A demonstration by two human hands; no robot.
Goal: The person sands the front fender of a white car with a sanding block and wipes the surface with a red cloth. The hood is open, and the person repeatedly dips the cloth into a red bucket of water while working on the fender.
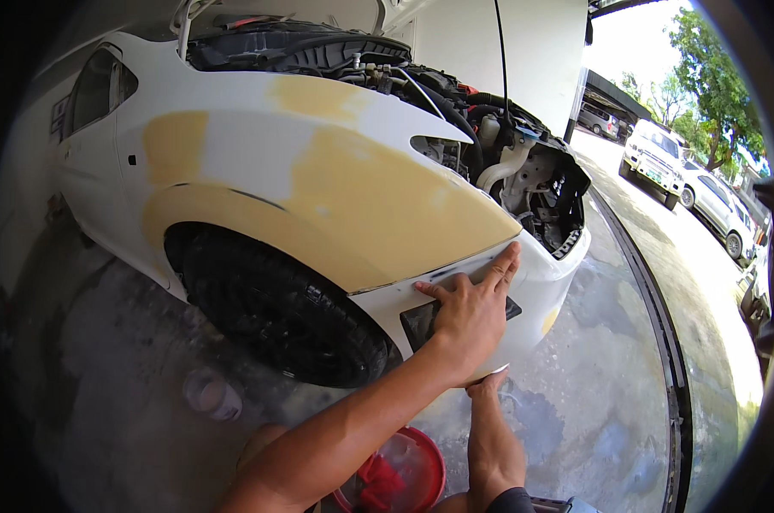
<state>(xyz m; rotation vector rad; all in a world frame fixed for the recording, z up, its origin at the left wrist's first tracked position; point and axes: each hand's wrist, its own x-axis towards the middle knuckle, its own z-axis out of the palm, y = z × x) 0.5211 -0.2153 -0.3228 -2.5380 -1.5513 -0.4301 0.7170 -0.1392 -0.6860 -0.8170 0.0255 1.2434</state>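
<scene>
A white car body with beige filler patches on its fender (378, 205) fills the middle. My left hand (472, 303) rests on the white bumper corner (541, 282), fingers extended along the seam below the fender and thumb spread. A black rectangular piece (419, 325) lies on the bumper, partly hidden behind this hand. My right hand (485, 382) grips the bumper's lower edge below, its fingers mostly out of sight. The black tire (267, 308) is left of both hands.
An open engine bay (455, 103) tops the car. Below are a red bucket (429, 466) with red cloth and a translucent container (216, 395). A dark floor track (660, 342) runs along the right. Parked vehicles (656, 154) stand outside.
</scene>
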